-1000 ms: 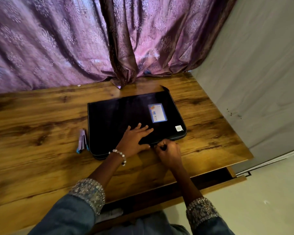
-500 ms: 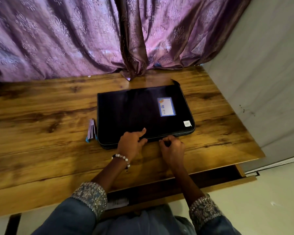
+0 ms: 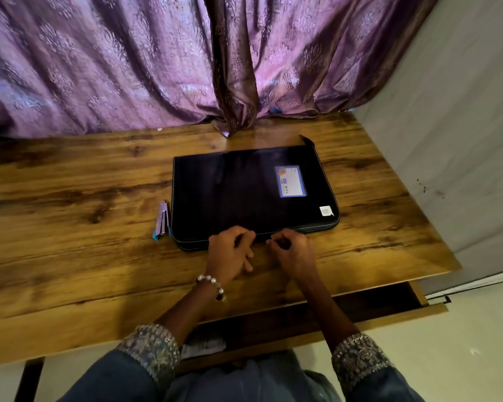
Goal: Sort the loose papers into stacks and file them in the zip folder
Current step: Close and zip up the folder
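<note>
A black zip folder (image 3: 238, 192) lies shut and flat on the wooden table (image 3: 70, 227), with a blue-edged label (image 3: 291, 181) on its cover. My left hand (image 3: 230, 253) sits at the folder's near edge, its curled fingertips holding that edge. Right beside it, my right hand (image 3: 294, 253) is curled at the same edge and pinches a small dark piece, apparently the zipper pull (image 3: 283, 243). No loose papers lie on the tabletop.
A small purple stapler (image 3: 162, 219) lies just left of the folder. A purple curtain (image 3: 157, 68) hangs along the table's far side and a grey wall (image 3: 462, 111) stands to the right. An open drawer (image 3: 360, 306) under the table holds a white paper (image 3: 204, 346).
My left hand has slid off the folder's cover, where it lay flat, down to the near edge and curled. My right hand stays at that edge. The camera view has shifted.
</note>
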